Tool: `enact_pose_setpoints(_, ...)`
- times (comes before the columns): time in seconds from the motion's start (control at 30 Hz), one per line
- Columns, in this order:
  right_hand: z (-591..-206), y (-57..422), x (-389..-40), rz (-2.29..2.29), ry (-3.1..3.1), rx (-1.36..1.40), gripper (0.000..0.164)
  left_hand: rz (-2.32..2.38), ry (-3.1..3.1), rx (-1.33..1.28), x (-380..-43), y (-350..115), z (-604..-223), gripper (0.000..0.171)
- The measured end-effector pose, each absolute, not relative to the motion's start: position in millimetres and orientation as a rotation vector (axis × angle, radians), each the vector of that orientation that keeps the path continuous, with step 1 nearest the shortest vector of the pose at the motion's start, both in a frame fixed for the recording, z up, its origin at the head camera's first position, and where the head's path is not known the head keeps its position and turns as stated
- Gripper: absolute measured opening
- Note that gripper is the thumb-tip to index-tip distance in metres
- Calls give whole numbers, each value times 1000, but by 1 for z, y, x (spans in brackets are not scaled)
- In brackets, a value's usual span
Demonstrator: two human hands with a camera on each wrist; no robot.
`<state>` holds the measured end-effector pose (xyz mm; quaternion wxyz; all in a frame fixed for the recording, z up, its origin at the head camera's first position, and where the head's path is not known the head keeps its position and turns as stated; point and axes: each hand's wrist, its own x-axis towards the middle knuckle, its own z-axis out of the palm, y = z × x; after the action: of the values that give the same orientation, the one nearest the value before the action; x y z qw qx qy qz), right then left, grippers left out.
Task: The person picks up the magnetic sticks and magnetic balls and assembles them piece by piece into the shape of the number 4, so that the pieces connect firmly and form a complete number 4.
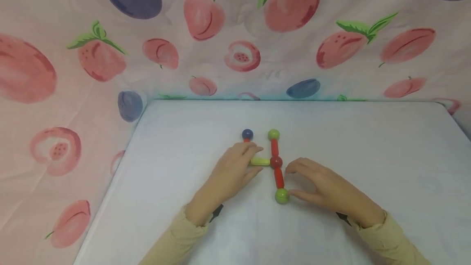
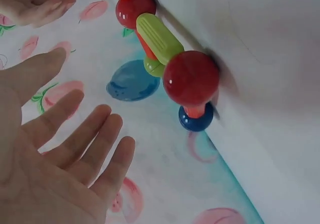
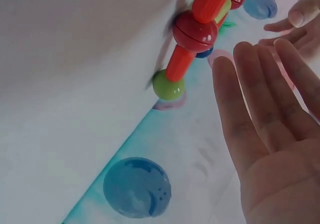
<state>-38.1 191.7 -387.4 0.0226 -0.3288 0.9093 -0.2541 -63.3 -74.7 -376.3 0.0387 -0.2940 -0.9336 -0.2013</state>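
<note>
A ball-and-rod construction toy lies on the white table. Its middle red ball [image 1: 276, 162] joins two red rods [image 1: 279, 178], which end in a far green ball [image 1: 274, 134] and a near green ball [image 1: 282, 196]. A yellow-green rod [image 1: 260, 161] runs left to a second red ball [image 2: 191, 78], hidden by the left hand in the head view; a short red rod links that to a blue ball [image 1: 247, 134]. My left hand [image 1: 229, 171] hovers over this left part, fingers apart and holding nothing. Just right of the near green ball, my right hand [image 1: 324, 181] holds nothing, fingers relaxed.
The white tabletop [image 1: 386, 142] extends around the toy. Behind it and to the left hangs a fruit-patterned cloth [image 1: 206, 56], meeting the table's back edge.
</note>
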Motion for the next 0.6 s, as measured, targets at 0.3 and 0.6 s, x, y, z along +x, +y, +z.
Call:
enact_pose_setpoints(0.3,-382,193,-42,-783,2946,-1134,59,-571,-2824,-786,-60,-86,-377,57)
enact_pose_setpoints(0.6,-378,191,-46,-797,3048,-1146,58,-543,-2752,-728,-58,-96,-380,66)
